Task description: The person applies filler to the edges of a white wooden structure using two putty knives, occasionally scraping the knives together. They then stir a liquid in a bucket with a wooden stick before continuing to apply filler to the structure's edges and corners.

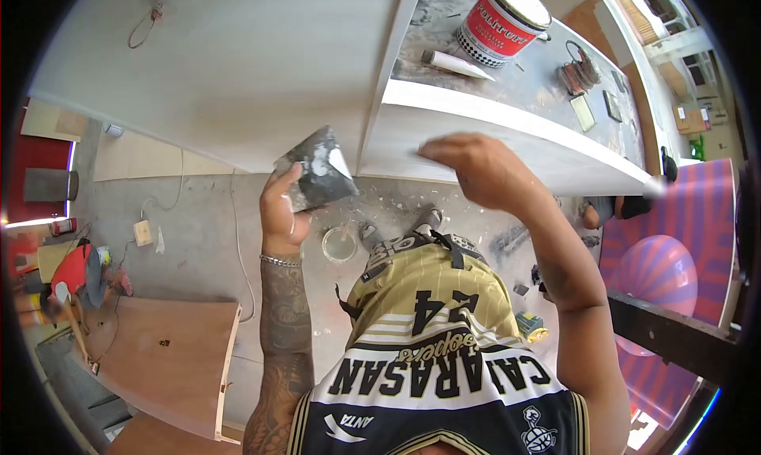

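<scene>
My left hand (284,213) grips a dark square putty board (321,170) smeared with grey and white filler, the thumb lying over its near edge. My right hand (483,166) is raised in front of a pale cabinet panel (476,122), fingers curled together and slightly blurred at the tips. Whatever they hold, if anything, I cannot make out. Behind that panel's white edge stands a red-and-white Polituff can (503,27) on a dusty grey surface. A white tube (458,64) lies beside the can.
A large pale panel (214,66) spans the upper left. On the floor is a round tub (340,243), with a cable (238,257) to its left. A wooden panel (158,360) lies at lower left, near a person in red (75,277). A striped purple board (674,257) stands right.
</scene>
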### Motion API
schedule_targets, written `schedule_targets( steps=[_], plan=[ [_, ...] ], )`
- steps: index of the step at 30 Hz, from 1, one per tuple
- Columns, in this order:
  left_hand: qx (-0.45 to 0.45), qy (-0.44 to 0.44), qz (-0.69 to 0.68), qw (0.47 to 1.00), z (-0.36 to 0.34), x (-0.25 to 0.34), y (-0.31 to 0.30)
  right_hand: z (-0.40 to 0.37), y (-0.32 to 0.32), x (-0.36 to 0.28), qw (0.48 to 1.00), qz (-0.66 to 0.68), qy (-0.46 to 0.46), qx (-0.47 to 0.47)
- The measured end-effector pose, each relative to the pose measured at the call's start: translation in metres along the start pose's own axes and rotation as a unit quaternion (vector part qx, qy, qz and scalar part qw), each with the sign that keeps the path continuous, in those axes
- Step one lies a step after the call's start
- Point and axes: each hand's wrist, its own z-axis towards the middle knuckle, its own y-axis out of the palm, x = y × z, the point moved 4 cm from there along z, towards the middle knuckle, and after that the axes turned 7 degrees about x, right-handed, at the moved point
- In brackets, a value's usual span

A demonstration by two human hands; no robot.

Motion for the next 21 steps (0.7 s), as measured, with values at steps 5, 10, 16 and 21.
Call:
schedule_targets(
  steps=[5,10,16,21],
  plan=[
    [0.097,-0.010,-0.040,0.994,0.001,-0.024,-0.036,0.033,0.027,0.008,0.985,-0.070,0.052,0.149],
    [0.102,-0.042,-0.057,0.992,-0.008,-0.040,-0.041,0.049,0.072,-0.001,0.962,-0.140,0.082,0.219],
    [0.119,-0.036,-0.078,0.989,-0.011,-0.049,-0.047,0.030,0.085,-0.001,0.969,-0.169,0.110,0.141],
    [0.099,-0.040,-0.077,0.991,-0.010,-0.050,-0.047,0.040,0.078,0.006,0.944,-0.210,0.066,0.247]
  ],
)
